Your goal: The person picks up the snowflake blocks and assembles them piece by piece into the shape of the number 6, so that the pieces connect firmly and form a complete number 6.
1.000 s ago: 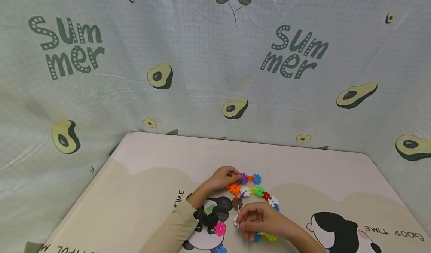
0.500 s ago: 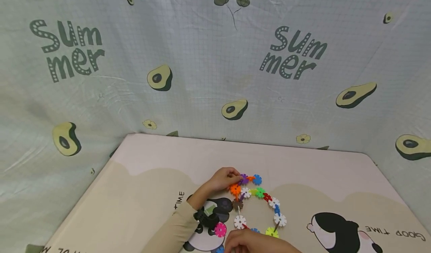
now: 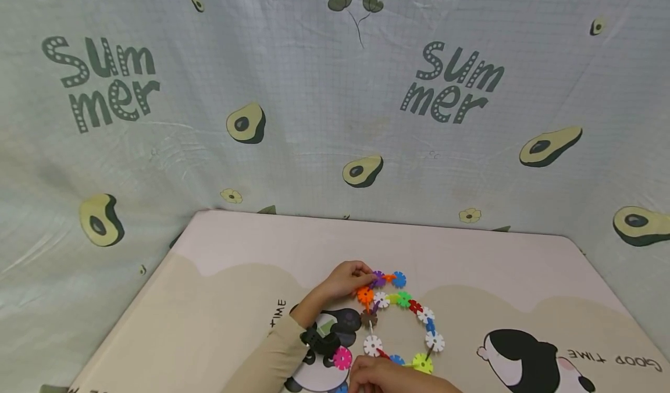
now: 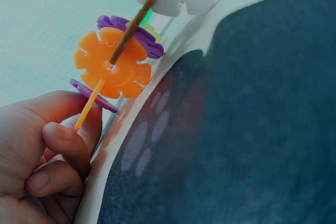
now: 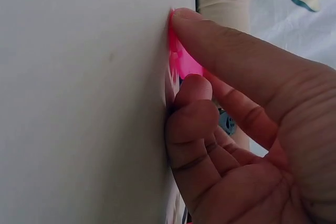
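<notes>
A chain of plastic snowflake discs lies on the table, with a ring of white discs (image 3: pixel 373 345), a green disc (image 3: pixel 404 299) and others. From the ring a short arm runs up through an orange disc (image 3: pixel 365 295) to a purple disc (image 3: pixel 378 278) and a blue disc (image 3: pixel 399 279). My left hand (image 3: pixel 346 279) pinches the purple disc; its thumb also lies beside an upright orange disc (image 4: pixel 89 106). At the lower edge of the head view is my right hand (image 3: pixel 382 375), its fingertips cut off. Its thumb and curled finger pinch a pink disc (image 5: pixel 188 62) close to the tabletop.
A loose pink disc (image 3: pixel 342 358) and a loose blue disc (image 3: pixel 342 388) lie left of the right hand, over a printed panda. The table (image 3: pixel 209 300) carries printed figures and lettering. A patterned curtain (image 3: pixel 303 61) stands behind it.
My right hand has let go of the white disc at the ring's left side and moved down towards the table's near part. The left hand keeps its place on the purple disc.
</notes>
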A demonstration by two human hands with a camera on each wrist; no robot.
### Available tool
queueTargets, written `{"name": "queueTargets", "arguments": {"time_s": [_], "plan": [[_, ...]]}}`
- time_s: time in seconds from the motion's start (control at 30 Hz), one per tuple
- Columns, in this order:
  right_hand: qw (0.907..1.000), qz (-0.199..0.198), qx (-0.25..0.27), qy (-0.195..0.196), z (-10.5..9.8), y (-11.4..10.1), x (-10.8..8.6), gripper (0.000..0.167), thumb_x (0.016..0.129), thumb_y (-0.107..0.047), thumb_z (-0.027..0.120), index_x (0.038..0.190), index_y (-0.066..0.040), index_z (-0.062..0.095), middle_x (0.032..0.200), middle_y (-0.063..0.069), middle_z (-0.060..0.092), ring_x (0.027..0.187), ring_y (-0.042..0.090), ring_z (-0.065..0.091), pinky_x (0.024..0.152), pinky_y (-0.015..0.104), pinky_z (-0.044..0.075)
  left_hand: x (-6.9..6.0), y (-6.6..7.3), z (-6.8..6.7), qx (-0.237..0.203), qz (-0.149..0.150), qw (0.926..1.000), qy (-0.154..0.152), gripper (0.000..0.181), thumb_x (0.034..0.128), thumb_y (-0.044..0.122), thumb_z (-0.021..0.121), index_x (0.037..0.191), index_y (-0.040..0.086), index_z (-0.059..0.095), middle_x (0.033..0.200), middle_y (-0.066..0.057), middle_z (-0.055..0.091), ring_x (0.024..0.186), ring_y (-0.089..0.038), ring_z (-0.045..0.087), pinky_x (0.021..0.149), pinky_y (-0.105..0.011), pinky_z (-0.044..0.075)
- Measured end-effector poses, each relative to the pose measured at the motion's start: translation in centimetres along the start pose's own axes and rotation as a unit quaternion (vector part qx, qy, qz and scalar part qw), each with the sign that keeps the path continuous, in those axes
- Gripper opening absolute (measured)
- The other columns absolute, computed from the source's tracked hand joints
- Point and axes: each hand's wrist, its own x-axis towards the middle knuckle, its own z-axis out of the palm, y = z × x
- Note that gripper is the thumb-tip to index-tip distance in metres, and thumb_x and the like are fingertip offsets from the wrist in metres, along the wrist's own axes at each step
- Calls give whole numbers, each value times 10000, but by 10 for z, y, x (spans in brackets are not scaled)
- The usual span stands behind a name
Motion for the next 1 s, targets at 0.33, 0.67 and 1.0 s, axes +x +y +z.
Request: {"name": "queueTargets", "arguments": {"time_s": [0.33,0.67,1.0], "plan": [[9987,-322,-121,-373,-6,-4,-7,111,944,-20,578,1003,69,607,789,229,553,691,-104,450,604,104,413,0,-2,1,-63,18,10000,31,242,948,217,630,1024,-9,667,759,32,579,537,-68,469,544,-188,378],[9968,-541,-316,490,-33,-19,-28,129,946,-131,634,1043,-54,670,880,70,649,774,-37,540,707,210,523,-1,0,1,-120,56,9997,187,231,940,230,638,1006,10,663,775,21,577,619,-76,480,564,-201,374],[9812,-944,-447,1622,-78,-7,-49,118,939,-46,624,1049,-5,636,924,167,650,682,127,585,604,285,548,-2,0,1,41,104,9998,149,253,939,200,636,1079,-6,682,903,-66,686,756,-62,551,699,-212,458]]}}
